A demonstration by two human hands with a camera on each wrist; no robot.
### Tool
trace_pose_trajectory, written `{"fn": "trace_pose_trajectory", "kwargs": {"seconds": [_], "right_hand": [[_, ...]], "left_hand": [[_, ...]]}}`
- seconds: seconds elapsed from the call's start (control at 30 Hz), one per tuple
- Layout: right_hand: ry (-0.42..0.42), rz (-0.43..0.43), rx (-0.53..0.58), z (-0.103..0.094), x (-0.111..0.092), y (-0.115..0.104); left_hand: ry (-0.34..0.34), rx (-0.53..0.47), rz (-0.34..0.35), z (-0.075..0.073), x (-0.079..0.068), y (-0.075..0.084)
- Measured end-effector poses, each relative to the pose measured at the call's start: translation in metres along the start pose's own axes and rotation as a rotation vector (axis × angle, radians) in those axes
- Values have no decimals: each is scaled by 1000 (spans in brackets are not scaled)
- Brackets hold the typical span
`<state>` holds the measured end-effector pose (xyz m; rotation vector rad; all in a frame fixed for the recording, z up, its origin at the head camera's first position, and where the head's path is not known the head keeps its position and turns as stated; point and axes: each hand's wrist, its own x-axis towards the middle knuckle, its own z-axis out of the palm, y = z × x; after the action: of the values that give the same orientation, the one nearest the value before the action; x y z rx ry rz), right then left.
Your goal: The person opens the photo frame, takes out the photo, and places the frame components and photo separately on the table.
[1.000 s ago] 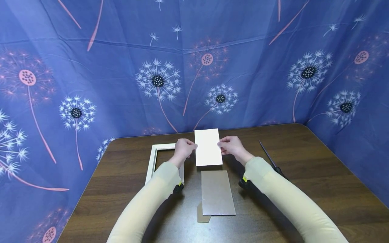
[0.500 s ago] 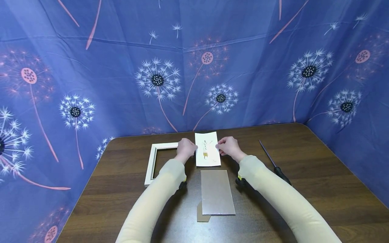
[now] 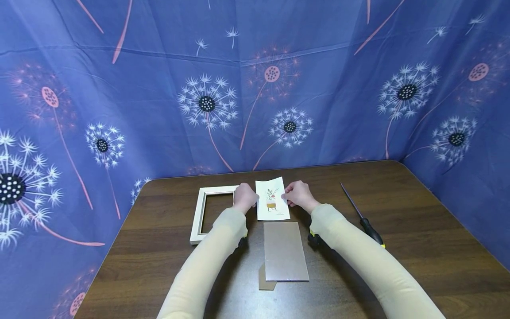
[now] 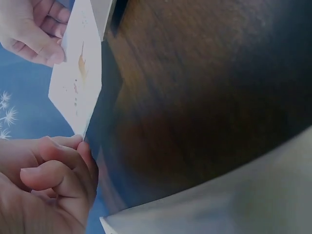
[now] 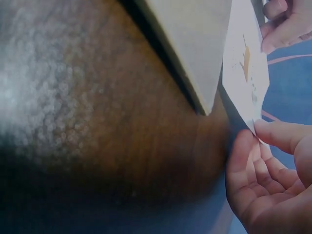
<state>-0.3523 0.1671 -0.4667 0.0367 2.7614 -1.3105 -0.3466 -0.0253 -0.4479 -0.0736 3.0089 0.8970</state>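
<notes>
A white picture print (image 3: 272,199) with a drawing of a plant in a brownish pot is held up at the far middle of the table. My left hand (image 3: 245,197) pinches its left edge, and my right hand (image 3: 299,195) pinches the opposite edge between thumb and fingers. From the left wrist, the print (image 4: 78,68) appears slightly bowed, its surface seen at a slant. In the right wrist view, thumb and forefinger of the right hand (image 5: 273,180) meet at the sheet's edge. Just nearer than the print lies a flat grey-brown panel (image 3: 285,252).
A white picture frame (image 3: 198,217) lies on the left, partly behind my left hand and sleeve. Under the panel's near left corner, a small brown piece (image 3: 266,283) sticks out. A black-handled screwdriver (image 3: 370,230) lies right of my right sleeve. A blue dandelion-patterned cloth (image 3: 159,110) hangs behind the table.
The sheet first looked blank white; now its drawing shows clearly and it sits slightly lower. My hands have drawn a little closer together, and more of the screwdriver's handle is visible.
</notes>
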Motion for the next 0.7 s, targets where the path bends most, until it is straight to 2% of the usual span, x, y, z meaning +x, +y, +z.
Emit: {"fn": "trace_pose_trajectory", "kwargs": {"seconds": [0.13, 0.33, 0.57, 0.7], "right_hand": [[0, 1, -48, 2, 1, -1], [0, -17, -101, 2, 2, -3], [18, -45, -186, 5, 1, -4], [22, -46, -232, 6, 0, -6]], "left_hand": [[-11, 5, 16, 0, -3, 1], [-12, -2, -17, 4, -1, 2], [-46, -39, -79, 7, 3, 3], [-24, -18, -69, 7, 2, 4]]}}
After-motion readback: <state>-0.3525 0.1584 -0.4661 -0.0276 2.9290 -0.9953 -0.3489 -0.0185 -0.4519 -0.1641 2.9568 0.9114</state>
